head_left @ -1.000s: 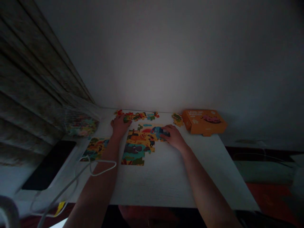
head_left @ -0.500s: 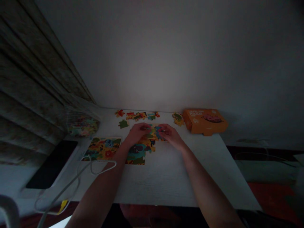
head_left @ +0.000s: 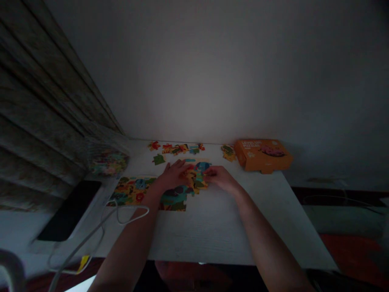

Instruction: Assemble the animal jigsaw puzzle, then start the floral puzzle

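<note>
In the head view, located the partly assembled jigsaw [head_left: 174, 200] on the white table [head_left: 212, 233], between and partly beneath both hands. Found the left hand [head_left: 174, 177] laid across the left and upper part of the jigsaw, with fingers pointed toward the middle. Could not tell a grasp from a light press at that side. Found the right hand [head_left: 221, 177] at the right edge, with thumb and fingers drawn close together beside a green-and-blue patch [head_left: 199, 177]. Could not confirm a pinched piece there, owing to dim light and blur. Noted a blue figure [head_left: 202, 166] on the printed surface just above.

Judged the step in hand as aligning or seating a piece along the right side. Judged the next move to call for matching tab to socket, then for even downward pressure, with neighbouring pieces steadied under the left hand.

Logged loose stock along the table's back edge: a red piece [head_left: 154, 145], a mixed row [head_left: 175, 149], a green piece [head_left: 158, 159] nearer the left hand, and a cluster [head_left: 228, 153] beside the orange box [head_left: 267, 157]. Logged the picture card [head_left: 130, 188] left of the jigsaw, and the black phone [head_left: 71, 211] farther left.
</note>
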### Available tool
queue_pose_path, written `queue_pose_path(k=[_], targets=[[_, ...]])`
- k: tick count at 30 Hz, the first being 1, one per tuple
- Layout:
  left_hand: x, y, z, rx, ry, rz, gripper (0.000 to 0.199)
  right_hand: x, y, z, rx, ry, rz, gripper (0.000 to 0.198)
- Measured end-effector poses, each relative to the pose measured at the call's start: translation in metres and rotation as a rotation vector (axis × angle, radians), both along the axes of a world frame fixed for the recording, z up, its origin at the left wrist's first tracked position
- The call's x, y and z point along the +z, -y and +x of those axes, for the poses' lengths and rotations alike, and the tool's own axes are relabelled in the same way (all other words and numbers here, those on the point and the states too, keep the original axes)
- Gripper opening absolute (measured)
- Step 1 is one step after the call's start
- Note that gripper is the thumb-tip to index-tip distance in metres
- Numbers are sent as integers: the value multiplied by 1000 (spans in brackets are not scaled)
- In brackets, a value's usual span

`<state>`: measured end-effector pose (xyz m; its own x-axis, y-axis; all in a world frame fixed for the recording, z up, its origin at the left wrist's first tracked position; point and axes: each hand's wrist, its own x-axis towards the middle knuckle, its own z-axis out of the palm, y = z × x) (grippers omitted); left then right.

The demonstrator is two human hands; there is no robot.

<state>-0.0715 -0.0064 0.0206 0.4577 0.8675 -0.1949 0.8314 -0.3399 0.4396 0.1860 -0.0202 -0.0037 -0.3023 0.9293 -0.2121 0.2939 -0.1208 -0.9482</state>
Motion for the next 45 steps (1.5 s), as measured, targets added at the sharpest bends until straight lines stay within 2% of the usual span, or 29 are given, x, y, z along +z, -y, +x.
queue_pose_path(k=[2,5,12,21,26,29,36,38,42,45], targets=[[-4,-4,-2,-13,-75,-33,75,2,3,-3,84,20,-46,23],[-10,-11,-1,13,-73,-9,72,3,9,-12,175,60,-102,21],[-14,-15,-3,4,-37,1,72,1,17,-29,163,118,-100,14],[-12,-16,0,5,-34,17,71,16,27,-39,162,350,47,25],[-9,-12,2,10,-56,39,68,18,27,-39,217,474,111,29],[-5,-4,5,-5,-63,77,65,16,27,-39,231,494,129,32],[-3,10,13,-152,-20,38,74,14,24,-37,233,427,156,34],[-4,11,14,-159,-49,17,74,15,18,-29,177,382,186,37],[-3,13,15,-172,-72,-4,76,13,1,-1,-144,379,291,39],[1,17,17,-178,-71,-38,78,10,-7,21,-281,401,331,40]])
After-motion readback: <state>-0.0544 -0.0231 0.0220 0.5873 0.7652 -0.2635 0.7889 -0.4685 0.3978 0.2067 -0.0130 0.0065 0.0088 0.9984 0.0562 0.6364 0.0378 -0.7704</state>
